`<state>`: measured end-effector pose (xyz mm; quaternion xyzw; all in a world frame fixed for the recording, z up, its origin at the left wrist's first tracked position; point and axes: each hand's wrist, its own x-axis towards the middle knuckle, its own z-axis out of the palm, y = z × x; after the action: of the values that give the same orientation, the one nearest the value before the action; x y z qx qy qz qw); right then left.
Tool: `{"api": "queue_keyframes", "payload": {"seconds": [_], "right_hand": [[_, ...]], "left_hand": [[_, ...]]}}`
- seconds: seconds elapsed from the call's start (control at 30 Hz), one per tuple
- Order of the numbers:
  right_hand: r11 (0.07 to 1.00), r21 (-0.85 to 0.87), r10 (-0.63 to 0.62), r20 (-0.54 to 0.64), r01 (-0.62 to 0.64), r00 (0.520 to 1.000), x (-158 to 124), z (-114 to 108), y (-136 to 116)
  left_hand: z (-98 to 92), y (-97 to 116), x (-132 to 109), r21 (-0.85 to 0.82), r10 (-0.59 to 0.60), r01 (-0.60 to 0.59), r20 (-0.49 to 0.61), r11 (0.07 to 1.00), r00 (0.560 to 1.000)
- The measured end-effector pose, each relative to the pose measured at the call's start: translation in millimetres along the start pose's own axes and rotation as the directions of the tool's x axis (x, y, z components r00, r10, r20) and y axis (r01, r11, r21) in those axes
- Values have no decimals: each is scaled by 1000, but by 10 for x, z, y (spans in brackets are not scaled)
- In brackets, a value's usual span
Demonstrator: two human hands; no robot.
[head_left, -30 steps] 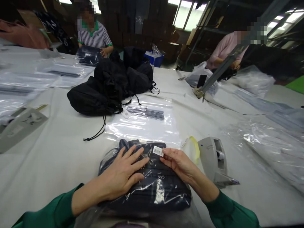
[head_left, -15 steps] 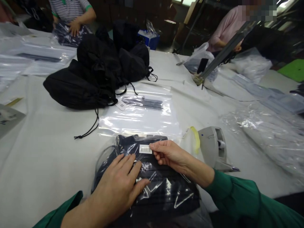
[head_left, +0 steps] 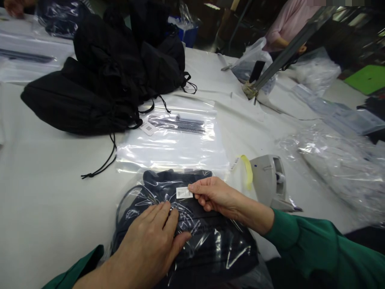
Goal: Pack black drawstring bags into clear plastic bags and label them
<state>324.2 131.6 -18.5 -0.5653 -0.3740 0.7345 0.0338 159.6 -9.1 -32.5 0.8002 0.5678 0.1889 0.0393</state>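
L hand lies palm-down on bagged dk item, over its L side, fingers nearly straight & close tog., thumb out to R, gripping nothing. White label sits over item's upper mid, just beyond L hand's fingers, its R end pinched btwn thumb & forefinger of R hand, which extends in from item's R side, other fingers curled.

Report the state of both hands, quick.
Left hand: open, resting on a dark-filled clear plastic bag.
Right hand: closed, its grip pinching a small white rectangular barcode label.
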Motion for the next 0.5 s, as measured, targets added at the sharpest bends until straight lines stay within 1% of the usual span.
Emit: {"api": "queue_keyframes", "payload": {"seconds": [0.2, 0.37, 0.43, 0.5], "right_hand": [[997, -82, 0, -51, -5, 999, 63, 7, -1], [977, -207, 19, -115, -42, 993, 93, 2, -28], [970, -239, 16, -143, -50, 990, 98, 1, -34], [968, -248, 2, -155, -41, 988, 98, 8, -34]], "left_hand": [[1, -8, 6, -9, 0, 0, -8, 1000, 1000], [4, -22, 2, 4, 20, -20, -8, 1000, 1000], [-7, -39, 13, -5, 26, -26, 18, 1000, 1000], [-38, -66, 47, -18, 25, -23, 74, 1000, 997]]}}
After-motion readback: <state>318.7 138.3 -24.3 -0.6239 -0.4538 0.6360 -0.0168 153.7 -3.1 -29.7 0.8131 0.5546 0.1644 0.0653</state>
